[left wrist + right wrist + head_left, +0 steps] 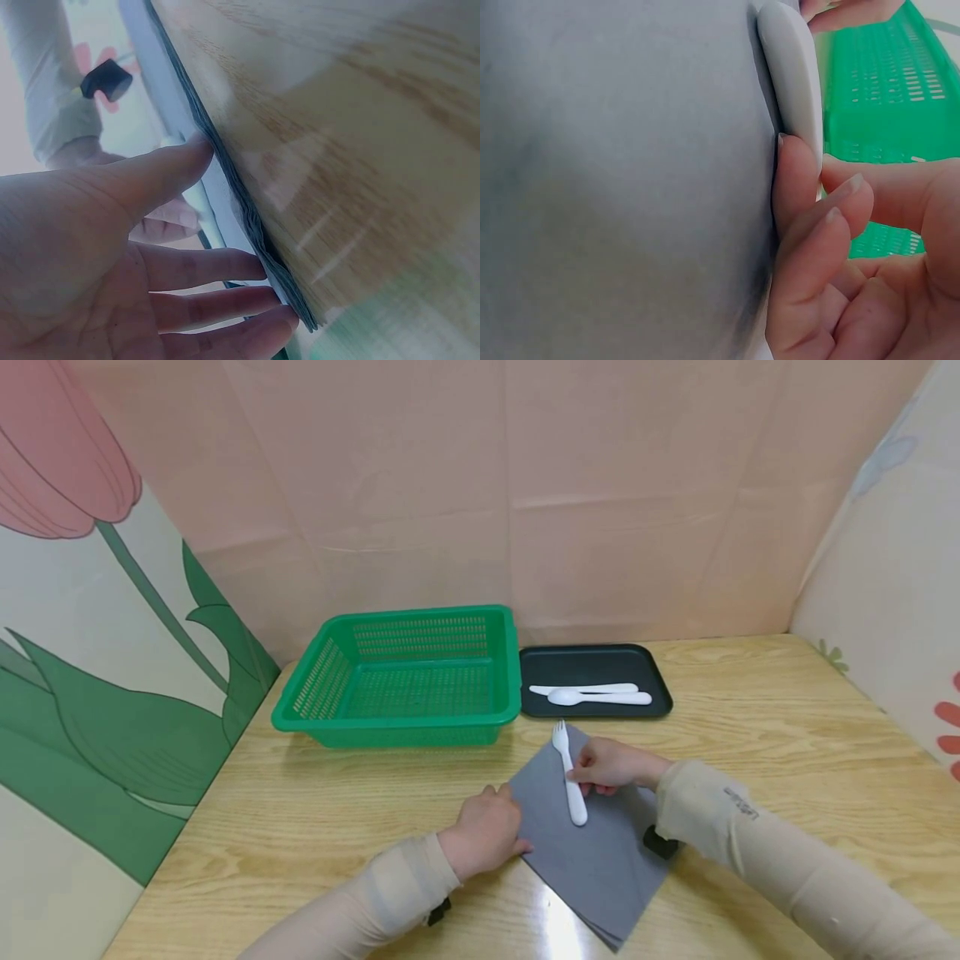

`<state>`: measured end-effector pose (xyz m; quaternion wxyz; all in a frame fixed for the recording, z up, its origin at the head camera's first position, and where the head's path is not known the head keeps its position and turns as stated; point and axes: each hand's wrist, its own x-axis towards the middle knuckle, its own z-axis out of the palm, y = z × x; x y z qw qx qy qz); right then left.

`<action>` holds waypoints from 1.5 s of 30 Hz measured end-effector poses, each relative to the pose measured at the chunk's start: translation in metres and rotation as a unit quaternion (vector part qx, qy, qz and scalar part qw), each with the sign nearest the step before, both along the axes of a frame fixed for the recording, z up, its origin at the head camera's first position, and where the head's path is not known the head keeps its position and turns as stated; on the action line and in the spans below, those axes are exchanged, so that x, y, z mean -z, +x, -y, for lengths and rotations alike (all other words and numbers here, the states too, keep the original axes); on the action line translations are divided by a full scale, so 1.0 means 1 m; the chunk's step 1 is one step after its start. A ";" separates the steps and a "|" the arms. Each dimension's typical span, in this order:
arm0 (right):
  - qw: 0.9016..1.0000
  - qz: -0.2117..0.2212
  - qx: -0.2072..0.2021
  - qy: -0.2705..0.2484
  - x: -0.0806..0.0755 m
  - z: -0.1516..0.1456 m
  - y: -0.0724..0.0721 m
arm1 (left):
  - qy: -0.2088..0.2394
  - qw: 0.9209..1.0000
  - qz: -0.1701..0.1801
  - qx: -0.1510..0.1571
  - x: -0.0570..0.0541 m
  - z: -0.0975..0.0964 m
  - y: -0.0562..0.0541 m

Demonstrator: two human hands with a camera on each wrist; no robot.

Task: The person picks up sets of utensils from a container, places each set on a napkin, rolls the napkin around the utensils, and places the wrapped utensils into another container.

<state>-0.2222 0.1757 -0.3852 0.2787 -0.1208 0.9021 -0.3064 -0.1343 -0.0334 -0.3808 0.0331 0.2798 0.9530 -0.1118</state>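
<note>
The right hand (611,764) pinches the fork (576,806) over the napkin (596,864); the left hand (486,831), fingers nearly straight, touches its nine-o'clock edge. Seemingly unfinished: fork unreleased, knife (582,688) and spoon (600,698) untouched on the twelve-o'clock tray (592,664).

1 white fork (566,760) is lying lengthwise over the far half of 1 grey napkin (581,877), its tines pointing away from the person and its smooth, rounded handle angling toward them. The right hand (613,764) is pinching the handle. The layered napkin is resting flat and cornerwise on the wooden table (337,835), the left hand (486,831) touching its left edge.
</note>
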 end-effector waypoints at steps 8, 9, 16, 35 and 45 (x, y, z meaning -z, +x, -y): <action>1.000 0.005 0.008 0.016 0.000 0.001 -0.001 | 0.005 1.000 0.001 0.000 -0.001 0.000 0.000; 1.000 0.006 0.012 0.018 0.000 0.001 -0.001 | 0.006 1.000 0.001 0.001 -0.001 0.000 0.000; 1.000 -0.005 0.007 0.021 -0.001 0.002 0.002 | 0.007 0.999 -0.032 0.013 0.003 0.002 0.002; 0.999 -0.010 0.017 0.032 0.000 0.003 0.003 | 0.005 0.999 -0.028 0.016 0.004 0.002 0.001; 0.999 -0.012 0.022 0.032 0.000 0.004 0.003 | 0.002 1.000 -0.027 0.012 0.004 0.002 0.001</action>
